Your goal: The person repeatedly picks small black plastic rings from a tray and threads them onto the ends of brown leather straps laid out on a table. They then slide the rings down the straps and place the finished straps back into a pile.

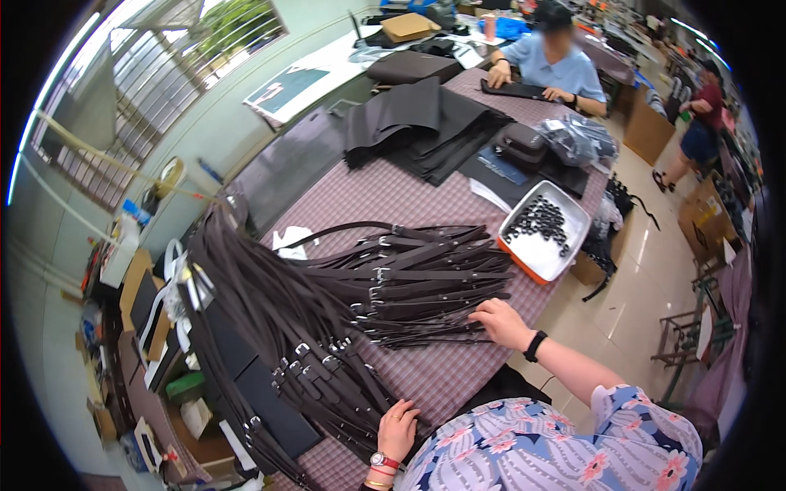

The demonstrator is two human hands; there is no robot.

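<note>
A big fan of dark brown leather straps with metal buckles (327,327) lies across the checked table (426,196). My left hand (399,430) rests near the table's front edge, fingers touching the ends of the nearer straps. My right hand (501,321) lies flat on the tips of the farther bunch of straps (426,282), fingers spread. Neither hand grips a strap that I can see. A watch sits on each wrist.
A white and orange tray of small black rings (542,231) stands right of the straps. Stacks of dark fabric pieces (426,123) lie farther back. A person in a blue shirt (548,65) works at the far end. Another person (700,123) stands at right.
</note>
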